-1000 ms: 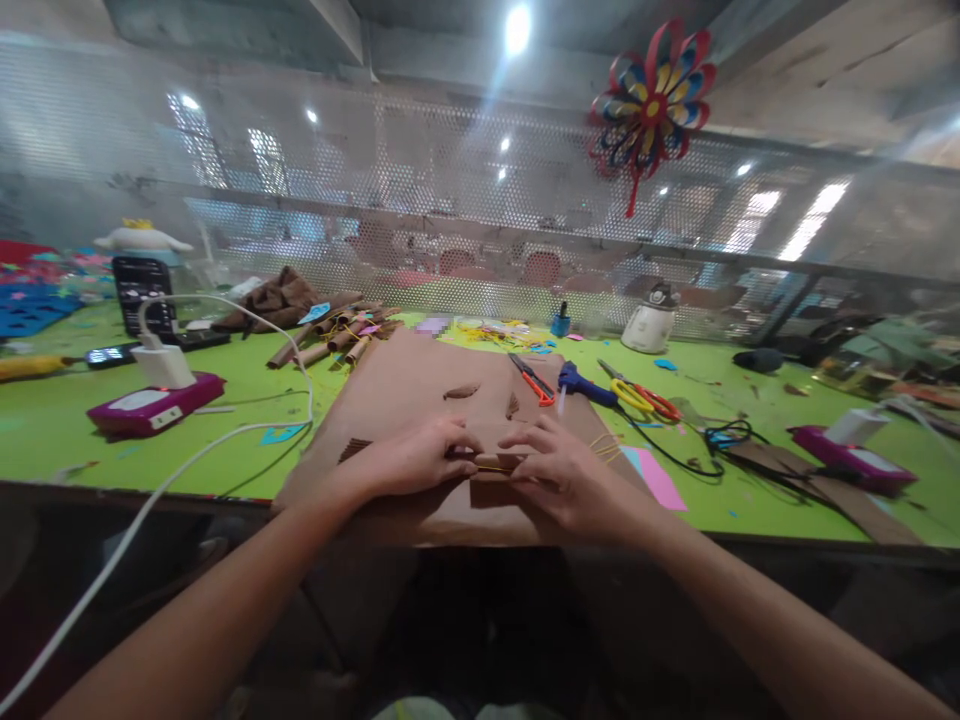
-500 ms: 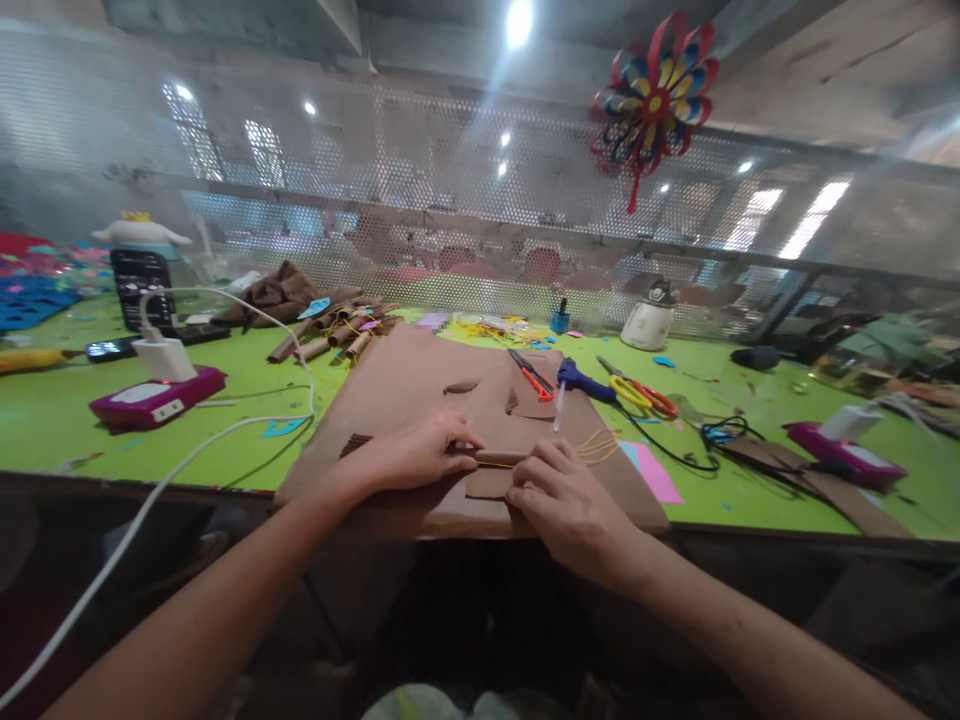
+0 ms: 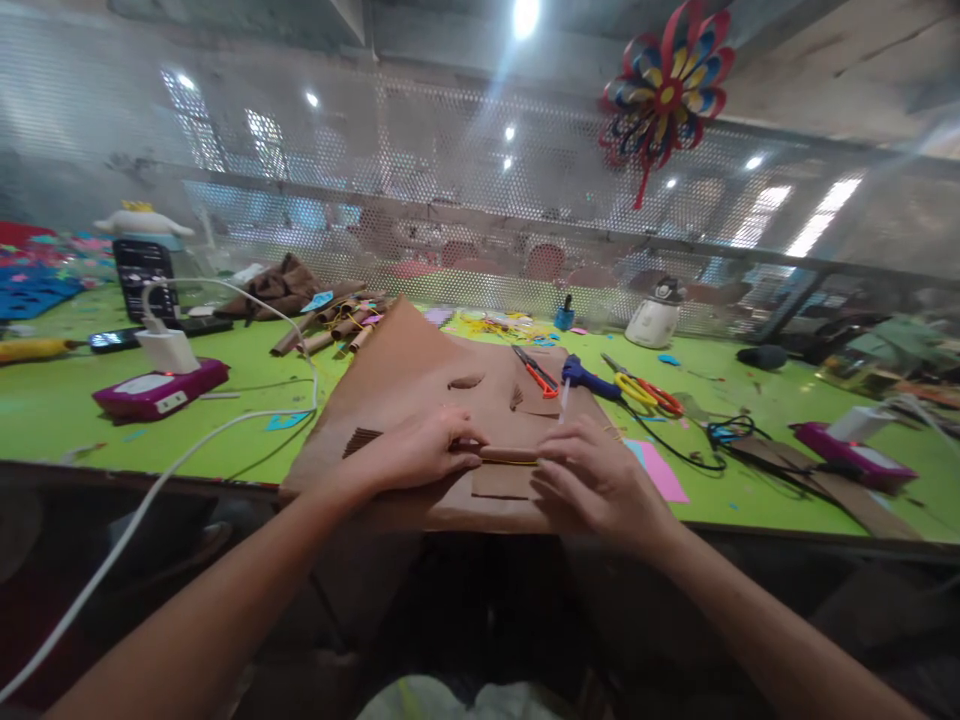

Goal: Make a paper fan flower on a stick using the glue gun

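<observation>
A thin rolled brown paper tube point(image 3: 510, 453) lies crosswise close to the near edge of a large brown paper sheet point(image 3: 420, 385). Thumb and fingers of my left hand point(image 3: 427, 447) pinch the tube's left end. At the tube's right end, my right hand point(image 3: 604, 470) has its fingers bent around it, partly hiding that end. Yellow string point(image 3: 517, 462) runs along the tube's near side. Just below it is a small rectangular brown paper piece point(image 3: 500, 483). A pleated brown paper piece point(image 3: 361, 441) sits beside my left wrist.
Beyond my right hand lie a blue glue gun point(image 3: 592, 380), a red-handled cutting tool point(image 3: 536, 372) and yellow-and-orange scissors point(image 3: 649, 390). Several paper tubes point(image 3: 349, 325) are piled at the back left. A purple power strip point(image 3: 161, 390) with a white cable stands left.
My right hand has shifted slightly right along the tube and its fingers have loosened somewhat. More of the tube shows. The sheet's far left corner has risen. The view has shifted slightly.
</observation>
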A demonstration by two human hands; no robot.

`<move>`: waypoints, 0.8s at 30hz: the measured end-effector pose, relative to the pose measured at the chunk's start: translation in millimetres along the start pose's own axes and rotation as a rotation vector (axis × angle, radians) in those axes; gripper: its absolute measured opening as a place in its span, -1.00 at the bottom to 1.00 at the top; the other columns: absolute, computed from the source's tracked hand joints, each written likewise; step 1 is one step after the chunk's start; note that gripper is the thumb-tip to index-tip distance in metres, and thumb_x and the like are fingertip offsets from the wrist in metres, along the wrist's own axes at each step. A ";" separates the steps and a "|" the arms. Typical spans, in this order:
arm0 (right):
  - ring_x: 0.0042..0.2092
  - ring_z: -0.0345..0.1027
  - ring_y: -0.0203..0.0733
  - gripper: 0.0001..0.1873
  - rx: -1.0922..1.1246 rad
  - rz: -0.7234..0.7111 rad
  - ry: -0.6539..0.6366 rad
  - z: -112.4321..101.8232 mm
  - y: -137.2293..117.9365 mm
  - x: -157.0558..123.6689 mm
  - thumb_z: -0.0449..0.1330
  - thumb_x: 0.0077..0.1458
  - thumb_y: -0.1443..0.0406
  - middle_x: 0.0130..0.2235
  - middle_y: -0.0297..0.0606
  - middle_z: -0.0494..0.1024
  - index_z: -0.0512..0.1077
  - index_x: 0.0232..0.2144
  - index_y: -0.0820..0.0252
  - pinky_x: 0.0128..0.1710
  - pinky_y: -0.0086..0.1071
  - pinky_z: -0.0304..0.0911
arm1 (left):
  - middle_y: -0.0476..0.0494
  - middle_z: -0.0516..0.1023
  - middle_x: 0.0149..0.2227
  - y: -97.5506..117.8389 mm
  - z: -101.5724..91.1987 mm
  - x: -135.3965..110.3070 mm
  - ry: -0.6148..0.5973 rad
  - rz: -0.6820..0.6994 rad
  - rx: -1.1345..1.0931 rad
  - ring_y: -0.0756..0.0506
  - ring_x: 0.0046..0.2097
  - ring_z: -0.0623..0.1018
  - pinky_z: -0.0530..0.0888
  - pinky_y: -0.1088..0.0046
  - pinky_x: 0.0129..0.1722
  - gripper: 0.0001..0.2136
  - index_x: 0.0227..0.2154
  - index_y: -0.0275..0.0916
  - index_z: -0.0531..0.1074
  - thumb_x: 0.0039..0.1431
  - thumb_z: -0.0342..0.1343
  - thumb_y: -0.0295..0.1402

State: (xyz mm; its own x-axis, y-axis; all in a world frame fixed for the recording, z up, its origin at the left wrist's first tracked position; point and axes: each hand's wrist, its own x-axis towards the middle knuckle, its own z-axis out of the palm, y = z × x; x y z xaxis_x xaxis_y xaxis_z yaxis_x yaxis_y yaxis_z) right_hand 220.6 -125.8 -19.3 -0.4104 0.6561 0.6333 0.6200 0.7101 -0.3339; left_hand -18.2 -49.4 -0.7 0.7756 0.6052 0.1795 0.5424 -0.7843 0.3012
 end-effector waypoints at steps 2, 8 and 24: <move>-0.13 0.29 -0.12 -0.87 -0.082 0.031 -0.011 -7.9 9.9 -2.5 0.08 0.16 0.32 -0.19 -0.13 0.45 0.43 -0.27 0.17 -0.14 -0.18 0.24 | -0.10 0.46 -0.30 0.6 0.2 -0.2 -0.002 -0.011 0.000 -0.05 -0.28 0.43 0.30 0.49 -0.27 -0.77 -0.23 -0.18 0.52 0.18 0.01 -0.24; -0.16 0.29 -0.12 -0.83 -0.174 0.091 -0.130 -16.6 32.2 -20.2 0.09 0.16 0.33 -0.26 -0.17 0.45 0.41 -0.46 0.20 -0.12 -0.16 0.20 | -0.12 0.45 -0.27 4.6 -2.6 -0.6 0.010 -0.009 0.008 -0.07 -0.22 0.43 0.31 0.47 -0.24 -0.78 -0.24 -0.19 0.53 0.18 0.02 -0.26; -0.17 0.18 -0.10 -0.88 -0.235 -0.154 -0.270 3.9 -20.5 13.7 0.09 0.16 0.34 -0.26 -0.13 0.43 0.43 -0.32 0.21 -0.14 -0.17 0.18 | -0.10 0.45 -0.25 2.6 0.2 -1.2 0.025 -0.008 0.028 -0.06 -0.20 0.43 0.30 0.49 -0.23 -0.76 -0.20 -0.14 0.53 0.19 0.02 -0.24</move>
State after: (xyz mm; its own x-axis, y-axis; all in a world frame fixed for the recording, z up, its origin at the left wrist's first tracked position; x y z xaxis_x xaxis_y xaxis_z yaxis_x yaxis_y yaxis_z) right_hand 199.8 -130.4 -6.5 -0.6524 0.6127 0.4460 0.6610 0.7479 -0.0604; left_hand -17.7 -52.2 -0.3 0.7632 0.6142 0.2008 0.5574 -0.7829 0.2762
